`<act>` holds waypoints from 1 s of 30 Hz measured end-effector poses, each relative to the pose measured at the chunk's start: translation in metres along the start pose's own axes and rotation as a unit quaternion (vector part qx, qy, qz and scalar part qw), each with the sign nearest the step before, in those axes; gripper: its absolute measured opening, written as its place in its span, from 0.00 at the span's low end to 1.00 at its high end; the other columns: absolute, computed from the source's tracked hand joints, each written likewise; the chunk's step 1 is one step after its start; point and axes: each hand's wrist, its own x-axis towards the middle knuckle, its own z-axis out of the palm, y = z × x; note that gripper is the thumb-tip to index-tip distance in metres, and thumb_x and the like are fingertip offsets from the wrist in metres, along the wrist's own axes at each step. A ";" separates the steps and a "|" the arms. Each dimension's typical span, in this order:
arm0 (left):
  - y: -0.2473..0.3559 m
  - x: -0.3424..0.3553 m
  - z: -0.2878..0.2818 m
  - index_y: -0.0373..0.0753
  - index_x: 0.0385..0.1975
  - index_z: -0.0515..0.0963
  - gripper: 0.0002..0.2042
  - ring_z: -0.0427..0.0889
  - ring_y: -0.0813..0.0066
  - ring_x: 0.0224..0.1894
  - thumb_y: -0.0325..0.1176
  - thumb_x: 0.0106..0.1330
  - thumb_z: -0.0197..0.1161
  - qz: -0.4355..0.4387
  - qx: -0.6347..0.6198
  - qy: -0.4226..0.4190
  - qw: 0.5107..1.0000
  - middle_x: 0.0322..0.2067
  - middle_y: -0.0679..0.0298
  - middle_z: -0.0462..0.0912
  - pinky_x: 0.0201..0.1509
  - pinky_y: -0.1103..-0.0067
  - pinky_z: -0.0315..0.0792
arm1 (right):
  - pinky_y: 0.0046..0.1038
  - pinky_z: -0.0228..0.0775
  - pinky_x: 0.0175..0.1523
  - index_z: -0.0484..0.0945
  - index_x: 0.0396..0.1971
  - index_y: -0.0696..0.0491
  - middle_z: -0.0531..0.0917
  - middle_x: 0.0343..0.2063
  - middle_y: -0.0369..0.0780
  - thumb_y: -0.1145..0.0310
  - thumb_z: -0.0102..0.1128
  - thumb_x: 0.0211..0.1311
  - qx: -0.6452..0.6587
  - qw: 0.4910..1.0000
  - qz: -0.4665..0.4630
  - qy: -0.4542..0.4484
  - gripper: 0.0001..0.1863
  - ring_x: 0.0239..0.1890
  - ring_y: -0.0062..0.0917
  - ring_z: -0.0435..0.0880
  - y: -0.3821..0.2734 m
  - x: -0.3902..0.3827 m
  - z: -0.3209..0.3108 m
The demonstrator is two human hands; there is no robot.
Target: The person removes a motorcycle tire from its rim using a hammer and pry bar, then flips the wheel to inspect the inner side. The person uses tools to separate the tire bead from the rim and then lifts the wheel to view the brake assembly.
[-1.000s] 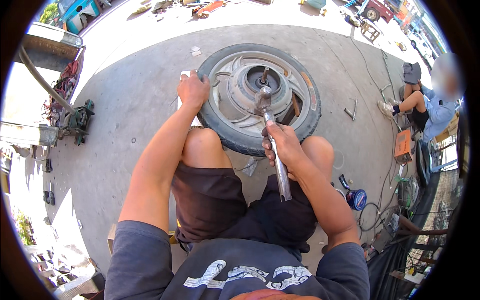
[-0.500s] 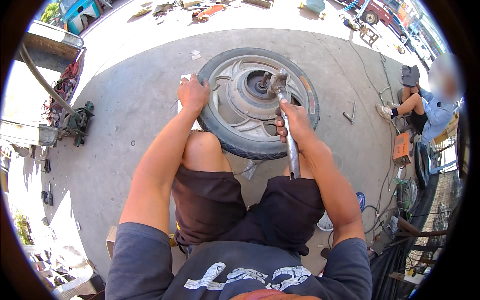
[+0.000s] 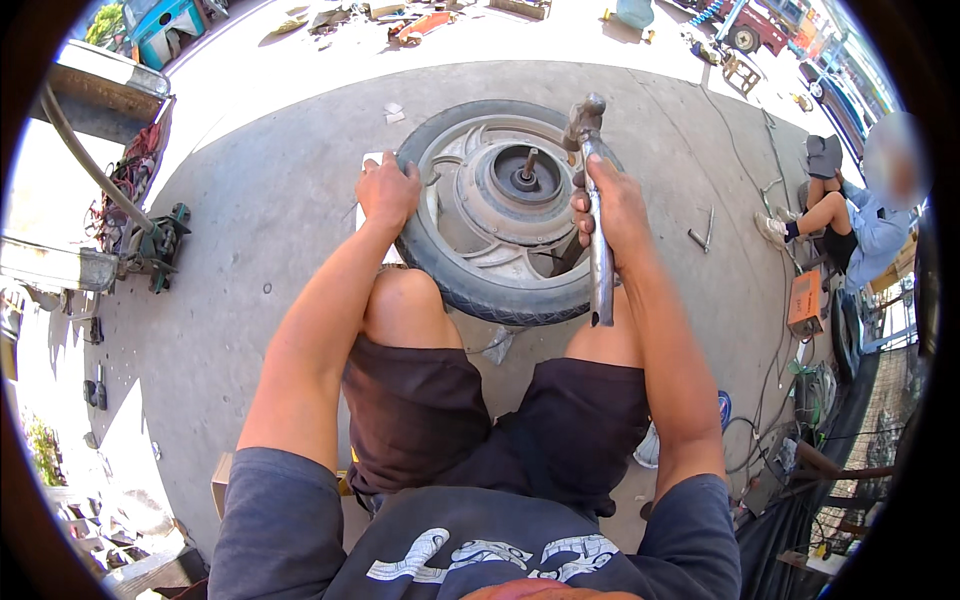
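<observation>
Knees: you sit on the concrete floor [image 3: 250, 260], bare knees against the near side of the wheel [image 3: 500, 215].
Right hand: your right hand [image 3: 612, 205] has its fingers wrapped tight round the handle of a metal hammer [image 3: 596, 200], head raised above the wheel's far rim.
Left hand: your left hand [image 3: 388, 190] presses on the tyre's left edge, fingers curled over the rubber.
Wheel: lies flat before you, axle [image 3: 527, 168] pointing up.
Beyond: a seated person [image 3: 850, 215] to the right.
</observation>
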 end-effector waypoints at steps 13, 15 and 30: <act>0.001 -0.003 0.001 0.34 0.57 0.75 0.26 0.79 0.43 0.53 0.48 0.67 0.54 0.004 -0.010 0.007 1.000 0.50 0.40 0.78 0.59 0.59 0.72 | 0.21 0.64 0.19 0.73 0.35 0.55 0.76 0.19 0.34 0.50 0.51 0.74 0.008 0.998 0.064 -0.029 0.20 0.15 0.15 0.70 0.016 0.075 -0.019; 0.001 -0.001 -0.001 0.33 0.58 0.75 0.26 0.79 0.43 0.53 0.48 0.67 0.54 0.004 -0.005 0.005 1.000 0.50 0.40 0.78 0.59 0.59 0.72 | 0.21 0.63 0.18 0.72 0.34 0.54 0.75 0.19 0.34 0.51 0.51 0.73 -0.013 0.997 0.073 -0.028 0.19 0.15 0.14 0.70 0.022 0.081 -0.020; 0.001 0.000 0.007 0.34 0.57 0.76 0.26 0.79 0.43 0.52 0.48 0.67 0.55 0.008 -0.007 0.008 1.000 0.51 0.39 0.77 0.58 0.59 0.73 | 0.19 0.61 0.17 0.73 0.35 0.53 0.72 0.19 0.30 0.51 0.50 0.75 -0.034 0.980 0.134 -0.144 0.19 0.14 0.12 0.66 0.020 0.048 0.029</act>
